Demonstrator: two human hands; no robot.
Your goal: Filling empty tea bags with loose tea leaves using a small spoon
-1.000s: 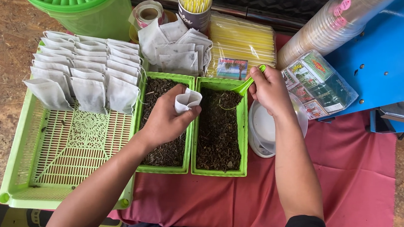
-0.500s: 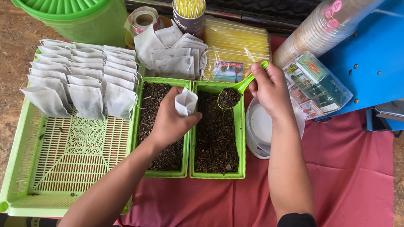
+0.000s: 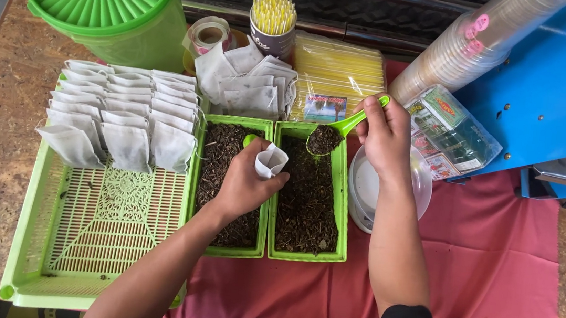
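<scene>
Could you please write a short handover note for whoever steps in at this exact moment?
Left hand: fingers hold a small white paper bag, mouth open and facing up, over the two green trays.
Right hand: holds a green scoop loaded with dark loose leaves, raised above the right tray, close to the bag but not yet over its mouth.
Left tray also holds dark leaves.
Done: rows of white bags stand at the far end of the big green slatted tray.
Left: this bag shows no leaves yet; a pile of flat bags waits behind the trays.
</scene>
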